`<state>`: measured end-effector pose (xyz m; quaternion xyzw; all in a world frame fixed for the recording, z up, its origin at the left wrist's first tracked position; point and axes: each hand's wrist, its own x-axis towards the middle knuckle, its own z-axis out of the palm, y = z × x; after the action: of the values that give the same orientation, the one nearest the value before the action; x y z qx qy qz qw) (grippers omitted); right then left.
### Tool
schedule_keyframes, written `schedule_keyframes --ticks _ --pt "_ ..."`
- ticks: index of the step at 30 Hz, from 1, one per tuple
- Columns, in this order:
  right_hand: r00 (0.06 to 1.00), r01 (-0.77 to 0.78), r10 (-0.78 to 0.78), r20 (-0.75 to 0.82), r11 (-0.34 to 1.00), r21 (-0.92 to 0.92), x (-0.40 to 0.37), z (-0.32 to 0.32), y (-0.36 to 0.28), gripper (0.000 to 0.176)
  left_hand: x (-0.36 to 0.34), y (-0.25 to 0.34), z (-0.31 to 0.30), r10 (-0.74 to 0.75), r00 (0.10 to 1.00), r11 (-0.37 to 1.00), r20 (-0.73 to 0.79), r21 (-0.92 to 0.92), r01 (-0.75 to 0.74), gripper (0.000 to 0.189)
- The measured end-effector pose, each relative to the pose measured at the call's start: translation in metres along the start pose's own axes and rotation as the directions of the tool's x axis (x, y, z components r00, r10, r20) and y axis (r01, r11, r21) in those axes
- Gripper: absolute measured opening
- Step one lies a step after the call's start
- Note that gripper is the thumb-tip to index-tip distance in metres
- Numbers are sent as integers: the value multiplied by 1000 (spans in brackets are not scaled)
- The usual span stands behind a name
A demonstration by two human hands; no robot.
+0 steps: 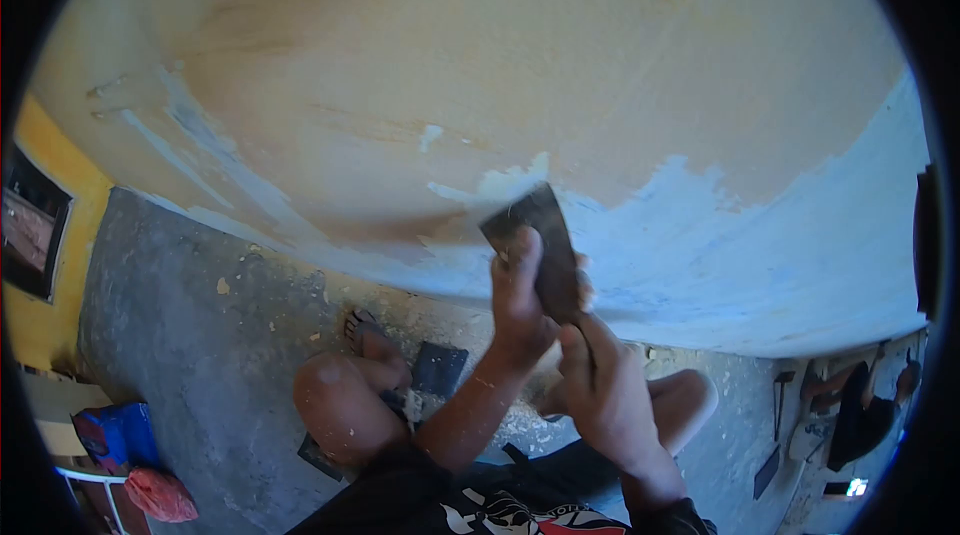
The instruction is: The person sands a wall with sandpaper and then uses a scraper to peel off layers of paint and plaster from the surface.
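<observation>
A dark, flat scraper-like blade (556, 260) is held in front of the wall (480, 55), its wide end up and close to the wall surface. My left hand (521, 290) grips it from the left, thumb lying on its face and fingertips showing at its right edge. Around its lower end, my right hand (605, 385) is closed; a handle there is mostly hidden. Near the blade, the tan wall surface meets a ragged-edged pale blue-white area (720, 255).
A dark flat plate (439, 368) lies on the grey floor (200, 285) between my bent legs. A blue bag (118, 437) and a red bag (160, 493) are at lower left. Another person (865, 415) is at far right, near a long-handled tool (768, 470).
</observation>
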<state>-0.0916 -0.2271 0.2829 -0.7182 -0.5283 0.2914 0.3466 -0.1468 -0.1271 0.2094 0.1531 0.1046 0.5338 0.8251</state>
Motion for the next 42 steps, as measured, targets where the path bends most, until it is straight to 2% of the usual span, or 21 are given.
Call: schedule_keyframes --ticks 2,5,7,9,10,13,14,15,17,20,22,23,25,27,28,32,35,37,39,41,42 --pt "998 9 -9 -62 1000 9 -6 0 2 18 -3 -7 0 -36 999 999 -5 -4 36 36" --pt "999 -3 -1 -50 996 -84 0 3 1 18 3 -7 -4 -32 999 999 24 -2 32 36" --pt "999 -33 31 -34 998 -53 2 5 6 17 3 -7 -6 -32 999 999 18 -30 32 37" --pt "999 23 -25 -37 998 -51 -1 1 2 17 1 -7 -4 -53 998 997 17 -59 54 39" --pt "999 -37 36 -25 999 -32 -7 -5 2 16 -4 -9 0 -45 999 999 6 24 45 38" --pt "996 -84 83 -26 996 -33 -5 -4 3 15 1 -16 -3 -48 999 999 -2 5 48 39" --pt "994 67 -71 -85 996 -55 2 4 1 15 6 -11 -11 -25 997 997 71 -66 30 39" --pt "994 57 -62 -88 997 -49 3 2 1 15 8 -1 -13 37 996 999 77 -42 -34 39" --pt "1000 -10 10 6 1000 -13 6 2 -4 16 7 -1 -12 28 999 997 42 -69 -26 38" --pt "1000 11 -11 -9 1000 16 -3 -3 2 18 -5 -11 3 -50 999 999 -4 -8 50 39" --pt "999 -46 47 20 998 -36 -2 -2 -4 18 2 -7 -10 -23 999 996 47 -81 27 38" --pt "1000 1 0 4 999 -45 5 4 -9 19 8 -2 -16 8 995 990 96 -142 6 38" --pt "997 59 -57 44 997 -55 9 5 -7 19 4 4 -9 33 999 994 12 -104 -31 38" --pt "998 68 -68 15 998 -9 2 0 -1 18 0 -5 -8 22 1000 999 19 -38 -21 38" --pt "998 57 -56 -10 998 27 -2 -3 1 20 -5 -7 -5 -6 999 998 -46 65 9 39" --pt "994 104 -106 -18 991 -88 11 9 -1 21 10 -1 -16 67 998 994 14 -88 -65 38" --pt "998 28 -28 54 1000 2 -3 -8 3 19 -3 -9 -5 0 1000 998 20 -63 1 37" --pt "999 -37 37 -15 999 18 -25 -29 5 18 -14 -28 13 -57 998 986 15 156 54 35" --pt "991 -111 113 -68 993 34 -31 -40 2 17 -17 -44 26 -167 985 986 47 16 166 33" --pt "994 -101 98 -52 993 -53 -29 -46 -1 16 -18 -45 29 -161 987 987 22 8 161 32" --pt "996 -72 68 -50 994 -77 -30 -43 2 16 -16 -41 24 -163 983 986 87 -30 166 33"
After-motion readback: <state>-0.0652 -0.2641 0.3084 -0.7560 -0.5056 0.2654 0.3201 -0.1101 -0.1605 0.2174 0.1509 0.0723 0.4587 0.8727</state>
